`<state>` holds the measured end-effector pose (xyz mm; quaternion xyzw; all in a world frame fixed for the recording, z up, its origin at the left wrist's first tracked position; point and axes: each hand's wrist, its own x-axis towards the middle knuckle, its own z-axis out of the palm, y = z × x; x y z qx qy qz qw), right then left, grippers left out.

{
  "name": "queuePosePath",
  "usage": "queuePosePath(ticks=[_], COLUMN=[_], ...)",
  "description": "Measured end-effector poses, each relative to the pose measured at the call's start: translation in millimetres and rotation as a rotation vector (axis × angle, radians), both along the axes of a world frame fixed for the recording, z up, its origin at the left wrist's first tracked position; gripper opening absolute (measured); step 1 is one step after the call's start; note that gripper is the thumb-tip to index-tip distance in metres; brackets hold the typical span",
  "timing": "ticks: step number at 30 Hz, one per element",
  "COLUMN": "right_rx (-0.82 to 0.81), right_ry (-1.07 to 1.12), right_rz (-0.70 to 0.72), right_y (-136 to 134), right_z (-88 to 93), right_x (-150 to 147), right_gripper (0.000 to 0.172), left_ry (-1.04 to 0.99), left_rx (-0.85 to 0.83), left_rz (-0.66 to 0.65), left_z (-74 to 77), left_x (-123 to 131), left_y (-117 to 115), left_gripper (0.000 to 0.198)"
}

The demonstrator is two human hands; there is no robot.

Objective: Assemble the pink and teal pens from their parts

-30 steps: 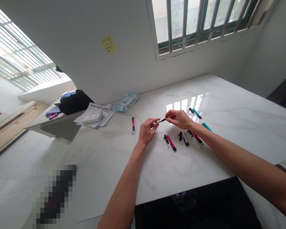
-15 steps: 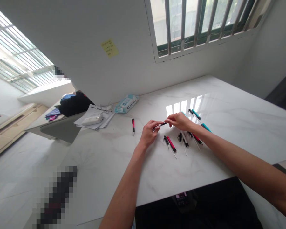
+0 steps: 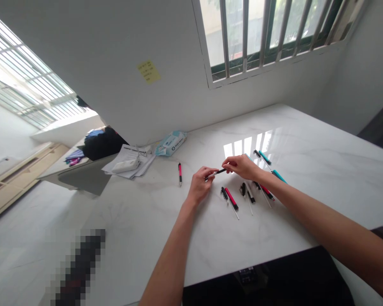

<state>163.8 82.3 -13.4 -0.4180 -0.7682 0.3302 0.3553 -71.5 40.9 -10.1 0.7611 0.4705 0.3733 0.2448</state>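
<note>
Between my two hands is a white and black pen (image 3: 215, 173), raised just over the marble-patterned table. My left hand (image 3: 201, 182) is closed round its white part. The fingertips of my right hand (image 3: 239, 165) pinch its black end. Just in front of my hands lie pen parts: a red pen barrel (image 3: 231, 199) beside a black piece and a thin white refill (image 3: 235, 212), then a white and black barrel (image 3: 250, 193). Another red barrel (image 3: 267, 192) is partly behind my right forearm. Teal barrels (image 3: 264, 157) lie beyond that arm.
A whole red pen (image 3: 180, 174) lies left of my left hand. Farther back are a wipes packet (image 3: 171, 143) and papers (image 3: 140, 170) with a white device (image 3: 126, 165) on top. The table's near edge borders a dark area. A barred window is above.
The view has tilted slightly, so everything sits a little lower. Both hands keep their hold on the pen, and a bit more of its black part shows between them.
</note>
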Motion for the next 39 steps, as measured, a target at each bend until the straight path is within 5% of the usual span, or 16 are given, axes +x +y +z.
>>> queuePosePath(ticks=[7, 16, 24, 39], right_rx=[0.02, 0.035, 0.151, 0.202], right_ry=[0.04, -0.064, 0.039, 0.019], right_rz=[0.012, -0.046, -0.055, -0.058], right_y=[1, 2, -3, -4], right_z=[0.3, 0.0, 7.7, 8.3], right_x=[1, -1, -2, 1], right_gripper=[0.013, 0.036, 0.012, 0.011], left_ry=[-0.045, -0.036, -0.177, -0.237], left_rx=[0.002, 0.069, -0.058, -0.198], left_rz=[0.029, 0.035, 0.01, -0.021], left_z=[0.2, 4.2, -3.4, -1.9], left_x=[0, 1, 2, -1], left_y=[0, 2, 6, 6], left_gripper=[0.028, 0.024, 0.024, 0.032])
